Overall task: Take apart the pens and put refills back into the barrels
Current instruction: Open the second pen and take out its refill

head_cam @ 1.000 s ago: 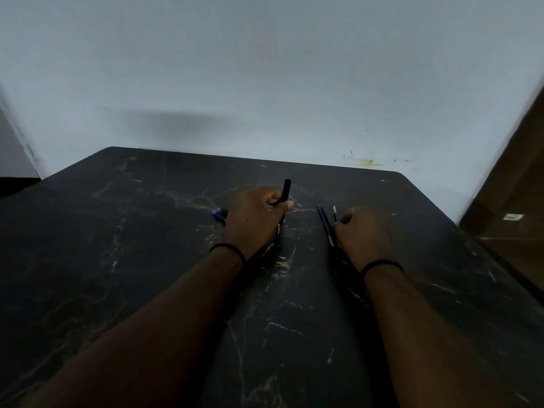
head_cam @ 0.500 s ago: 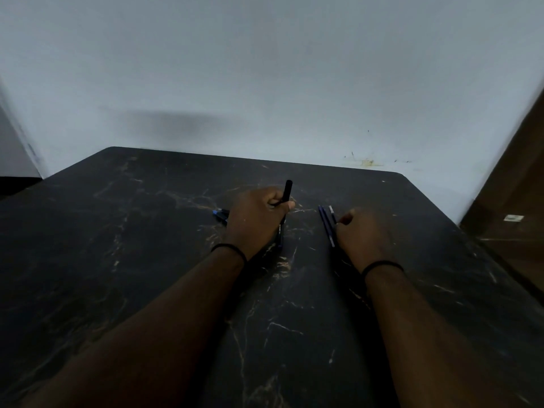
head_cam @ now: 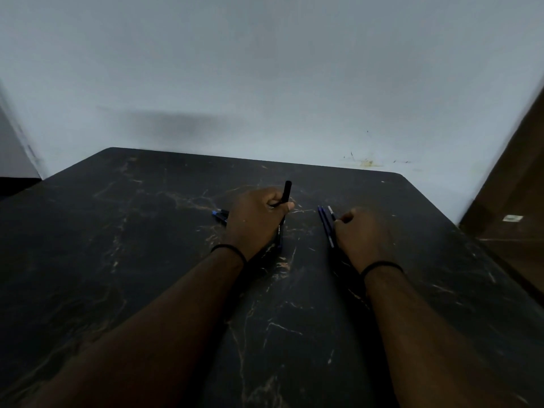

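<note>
Both forearms extended forward; left hand (head_cam: 254,219) fisted, thumb up; right hand (head_cam: 363,235) curled, knuckles up.

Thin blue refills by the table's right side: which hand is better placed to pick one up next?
Right hand: it lies against the thin blue refills, while the left hand grips a black pen barrel.

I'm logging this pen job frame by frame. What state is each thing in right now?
Left hand: closed around the black pen.
Black pen: held, one end sticking up past the fist.
Right hand: curled, fingertips on a thin refill.
Thin refill: pinched, pale tip showing.
Blue refills: lying loose on the table.
Blue pen part: lying on the table, mostly hidden behind the left hand.
</note>
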Motion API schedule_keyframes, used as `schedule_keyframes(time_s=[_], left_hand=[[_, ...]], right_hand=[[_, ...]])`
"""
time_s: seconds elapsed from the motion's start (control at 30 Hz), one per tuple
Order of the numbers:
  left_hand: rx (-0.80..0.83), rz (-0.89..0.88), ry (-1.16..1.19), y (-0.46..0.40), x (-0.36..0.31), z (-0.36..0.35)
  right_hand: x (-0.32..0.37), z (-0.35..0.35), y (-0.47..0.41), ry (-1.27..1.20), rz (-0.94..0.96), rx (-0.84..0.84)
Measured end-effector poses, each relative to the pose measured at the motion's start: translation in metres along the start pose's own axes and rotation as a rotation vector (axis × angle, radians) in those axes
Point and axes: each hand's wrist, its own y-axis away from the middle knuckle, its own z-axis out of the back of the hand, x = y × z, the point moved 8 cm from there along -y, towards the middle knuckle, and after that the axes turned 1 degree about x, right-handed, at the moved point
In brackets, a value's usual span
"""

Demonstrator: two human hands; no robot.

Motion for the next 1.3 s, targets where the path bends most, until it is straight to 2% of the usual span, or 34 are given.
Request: schedule_keyframes(time_s=[0.23, 0.43, 0.6, 0.77, 0.93, 1.07, 1.13, 1.3], left_hand=[[0.005, -0.009, -0.019, 0.001, -0.004, 0.001], [0.009, -0.014, -0.034, 0.001, -0.005, 0.002], [0.012, -0.017, -0.043, 0.000, -0.004, 0.001], [0.007, -0.018, -0.059, -0.001, -0.004, 0.000], [-0.014, -0.022, -0.056, 0.000, -0.004, 0.001], [-0.018, -0.015, -0.041, 0.000, -0.005, 0.002], [-0.020, -0.014, -0.042, -0.001, -0.004, 0.002], [-0.030, -0.031, -0.052, -0.002, -0.002, 0.003]], right_hand=[[-0.001, 0.000, -0.001, -0.013, -0.001, 0.000], [0.011, 0.011, 0.004, -0.075, 0.066, -0.109], [0.031, 0.003, 0.013, 0.084, 0.181, -0.032], [0.029, -0.006, 0.012, 0.118, 0.189, 0.030], [0.039, -0.011, 0.017, -0.069, 0.259, -0.014], [0.037, -0.015, 0.018, 0.073, 0.191, -0.006], [0.044, -0.016, 0.022, 0.179, 0.225, -0.034], [0.062, -0.019, 0.036, 0.258, 0.290, -0.086]])
